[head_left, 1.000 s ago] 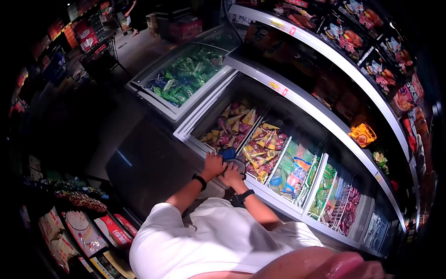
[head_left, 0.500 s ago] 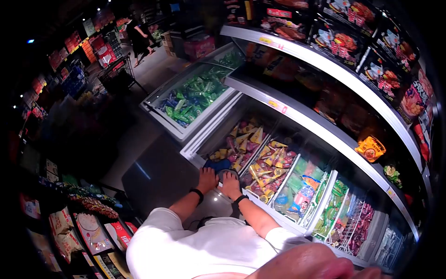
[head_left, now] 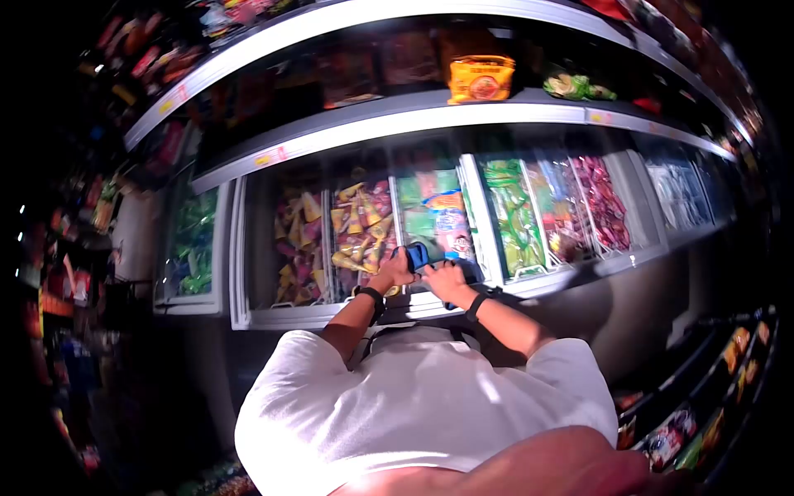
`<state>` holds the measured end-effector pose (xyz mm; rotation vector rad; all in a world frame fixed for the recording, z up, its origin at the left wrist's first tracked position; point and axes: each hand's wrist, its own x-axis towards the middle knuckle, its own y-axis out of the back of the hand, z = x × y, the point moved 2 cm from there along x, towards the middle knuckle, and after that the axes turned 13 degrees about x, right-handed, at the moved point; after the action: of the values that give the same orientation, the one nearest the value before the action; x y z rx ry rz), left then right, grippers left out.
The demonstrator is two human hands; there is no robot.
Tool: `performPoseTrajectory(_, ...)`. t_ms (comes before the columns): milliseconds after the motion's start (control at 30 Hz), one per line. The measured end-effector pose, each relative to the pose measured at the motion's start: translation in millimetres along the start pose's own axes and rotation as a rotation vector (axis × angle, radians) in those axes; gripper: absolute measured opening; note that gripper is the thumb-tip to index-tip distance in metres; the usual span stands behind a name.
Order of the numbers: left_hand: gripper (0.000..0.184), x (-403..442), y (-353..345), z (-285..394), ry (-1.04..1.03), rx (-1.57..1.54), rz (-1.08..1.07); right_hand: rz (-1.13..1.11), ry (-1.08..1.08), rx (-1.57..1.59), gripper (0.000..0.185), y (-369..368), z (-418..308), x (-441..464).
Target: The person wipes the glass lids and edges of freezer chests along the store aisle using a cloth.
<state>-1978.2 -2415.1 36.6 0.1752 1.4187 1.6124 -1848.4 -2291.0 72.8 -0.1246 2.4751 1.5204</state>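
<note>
A blue object point(head_left: 418, 255) sits at the frame's centre, in front of the freezer point(head_left: 281, 318) spanning the middle. The curled left hand point(head_left: 397, 270) touches it, grip unclear; the half-bent right hand point(head_left: 447, 283) is beside, any hold hidden.

Person point(head_left: 430, 388) has swung round to the right, now square to the chest freezer point(head_left: 236, 273). Left hand point(head_left: 399, 269) and right hand point(head_left: 447, 282) have travelled rightward along its front edge, from the leftmost cones point(head_left: 310, 207) to near the blue-and-pink packet point(head_left: 450, 220). Blue object point(head_left: 419, 254) at left hand has shifted along too.
</note>
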Motion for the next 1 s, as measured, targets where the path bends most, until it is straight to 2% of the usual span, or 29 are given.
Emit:
performPoseTrajectory(100,0.097,43.0,-13.4,80.6,-0.197,-0.101,-0.035,0.132,-0.091,-0.11,0.025,48.5,56.2,-43.4)
performPoseTrajectory(133,0.094,43.1,-20.5,100.6,-0.262,-0.107,0.028,0.159,-0.144,-0.112,0.024,55.2,63.4,-59.3)
performPoseTrajectory(200,0.093,40.7,-35.4,141.1,-0.392,-0.108,0.157,0.126,-0.147,-0.202,0.033,41.3,78.2,-91.4)
performPoseTrajectory(267,0.078,21.3,-44.6,147.2,-0.328,0.078,0.325,0.189,-0.171,-0.252,0.041,14.1,63.5,-103.5)
performPoseTrajectory(333,0.073,15.2,-49.5,125.0,-0.356,0.13,0.385,0.27,-0.226,-0.346,0.05,-8.4,37.3,-88.8)
performPoseTrajectory(367,0.073,4.7,-49.4,113.8,-0.35,0.108,0.376,0.227,-0.29,-0.4,0.05,-12.6,25.2,-85.9)
performPoseTrajectory(400,0.075,2.6,-48.3,95.8,-0.28,0.028,0.27,0.022,-0.315,-0.248,0.047,-17.0,22.0,-71.0)
performPoseTrajectory(433,0.077,-9.2,-39.1,78.7,-0.231,0.01,0.328,-0.049,-0.327,-0.239,0.04,-2.4,-0.1,-55.4)
performPoseTrajectory(500,0.079,-25.9,-24.9,30.6,-0.108,-0.038,0.345,-0.052,-0.375,-0.226,0.035,-9.4,-31.0,-10.9)
performPoseTrajectory(567,0.081,-26.1,-35.2,-27.8,-0.014,0.025,0.49,-0.016,-0.357,-0.117,0.029,-43.2,-60.7,47.8)
performPoseTrajectory(600,0.083,-38.8,-24.7,-57.5,0.115,-0.021,0.442,-0.089,-0.253,-0.06,0.027,-34.7,-97.1,70.6)
performPoseTrajectory(633,0.084,-51.8,-23.0,-92.1,0.167,0.006,0.508,-0.172,-0.175,0.003,0.025,-27.7,-132.7,75.9)
performPoseTrajectory(667,0.085,-78.6,-0.9,-109.9,0.327,0.015,0.392,-0.136,-0.093,0.02,0.023,-42.5,-153.3,82.8)
performPoseTrajectory(700,0.087,-91.7,-11.8,-148.8,0.402,-0.092,0.466,-0.088,-0.01,0.035,0.024,-49.9,-166.8,91.9)
performPoseTrajectory(733,0.089,-117.3,-3.8,-174.2,0.498,-0.085,0.383,-0.117,0.099,0.156,0.027,-54.9,-179.7,93.2)
performPoseTrajectory(767,0.088,-140.2,-3.7,-194.7,0.521,-0.043,0.402,-0.149,0.208,0.28,0.032,-62.9,-189.5,87.2)
performPoseTrajectory(800,0.084,-169.1,6.4,-202.6,0.555,0.049,0.271,-0.318,0.343,0.374,0.038,-77.3,-192.6,88.2)
performPoseTrajectory(833,0.075,-186.2,9.6,-202.0,0.61,0.237,0.231,-0.306,0.368,0.406,0.037,-92.0,-196.5,83.5)
performPoseTrajectory(900,0.068,-197.4,-3.5,-209.5,0.612,0.399,0.075,-0.267,0.427,0.337,0.034,-86.9,-203.7,64.0)
performPoseTrajectory(967,0.064,-191.4,-34.7,-204.0,0.572,0.653,0.364,-0.145,0.423,0.358,0.025,-90.6,-193.9,52.7)
performPoseTrajectory(1000,0.07,-184.7,-43.1,-189.8,0.649,0.665,0.393,-0.141,0.42,0.363,0.024,-94.4,-183.1,47.1)
